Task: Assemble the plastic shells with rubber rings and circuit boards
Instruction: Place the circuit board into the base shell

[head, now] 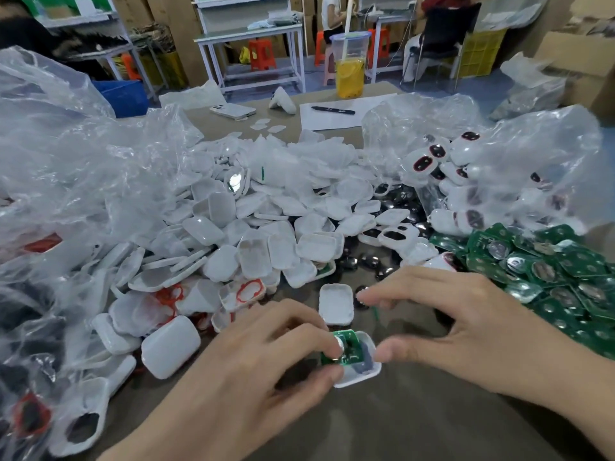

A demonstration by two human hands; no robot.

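Two hands are held low over the worktop (416, 414): the left hand (263, 357) has its grip clamped on a green circuit board (347, 356), pinched by thumb and forefinger inside an open white shell (364, 369), while the right hand (466, 324) is held with its grip apart, thumb at the shell's right rim. Just beyond, an empty shell (336, 304) is laid open side up before a heap of white shells (266, 234), some fitted with red rubber rings (249, 291), and a pile of green boards (559, 287) is spread at the right. Farthest off, a phone (233, 110), a pen (332, 110) on paper and a cup of yellow drink (349, 73) are set.
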